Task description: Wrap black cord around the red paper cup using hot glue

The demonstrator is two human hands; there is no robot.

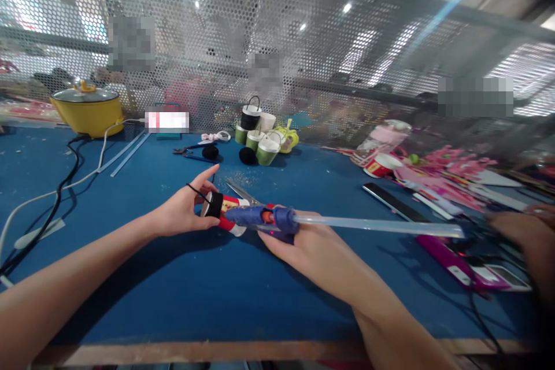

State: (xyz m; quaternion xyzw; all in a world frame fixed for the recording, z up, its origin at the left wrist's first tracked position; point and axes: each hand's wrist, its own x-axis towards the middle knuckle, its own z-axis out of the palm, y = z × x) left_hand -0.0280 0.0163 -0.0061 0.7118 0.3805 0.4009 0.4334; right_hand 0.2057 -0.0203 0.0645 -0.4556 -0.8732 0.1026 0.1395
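My left hand (184,211) holds a small red paper cup (229,204) lying on its side, with a black band and a thin black cord at its left end. The fingers wrap round that banded end. My right hand (310,243) grips a blue glue gun (255,217), whose nozzle points left and touches or nearly touches the cup. A long clear glue stick (377,225) sticks out of the gun's back end to the right. Scissors (243,192) lie just behind the cup, partly hidden by the gun.
Behind stand several small cups (267,150), two black balls (247,155) and pliers (195,153). A yellow pot (89,113) is at the back left, with cables. At right are a phone (392,201), a purple device (459,263), pink pieces and another person's hand (520,231).
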